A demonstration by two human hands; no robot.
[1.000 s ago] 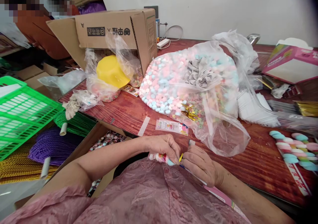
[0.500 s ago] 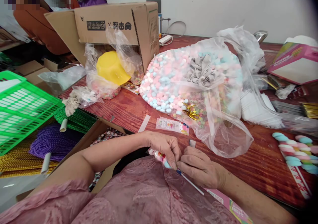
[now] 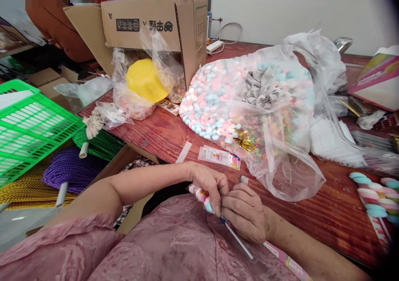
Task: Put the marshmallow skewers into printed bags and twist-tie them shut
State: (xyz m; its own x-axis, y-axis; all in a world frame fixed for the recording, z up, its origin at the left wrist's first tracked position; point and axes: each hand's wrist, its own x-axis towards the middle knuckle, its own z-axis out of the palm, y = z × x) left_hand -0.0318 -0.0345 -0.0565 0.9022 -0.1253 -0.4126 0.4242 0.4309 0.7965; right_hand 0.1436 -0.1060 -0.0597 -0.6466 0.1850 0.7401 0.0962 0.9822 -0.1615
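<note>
- Pink, white and blue twisted marshmallow stick in clear wrapping (image 3: 201,195) lies at the near desk edge, just above the person's lap, pinched in the closed fingers of the left hand (image 3: 209,183).
- Its long axis runs from upper left down to lower right; the candy end points left past the left hand, and the thin white stick (image 3: 238,241) pokes out lower right, under the right hand (image 3: 246,212).
- That right hand is curled shut on the neck of the wrapping where candy meets stick, its fingertips touching those of the left, so both hands meet on the piece at the same spot.
- Just beyond the hands, on the red-brown wooden desk (image 3: 336,208), lie a small printed paper label (image 3: 219,156), its writing too small to read, and a strip of white tape (image 3: 183,152).
- Farther back sits a large clear plastic bag of pastel marshmallow pieces (image 3: 218,102) with a gold twist tie (image 3: 244,139).
- Behind it stands a brown cardboard box (image 3: 149,23) printed upside down with Chinese characters, a cross and a letter A.
- At the left is a green plastic crate (image 3: 28,127).
</note>
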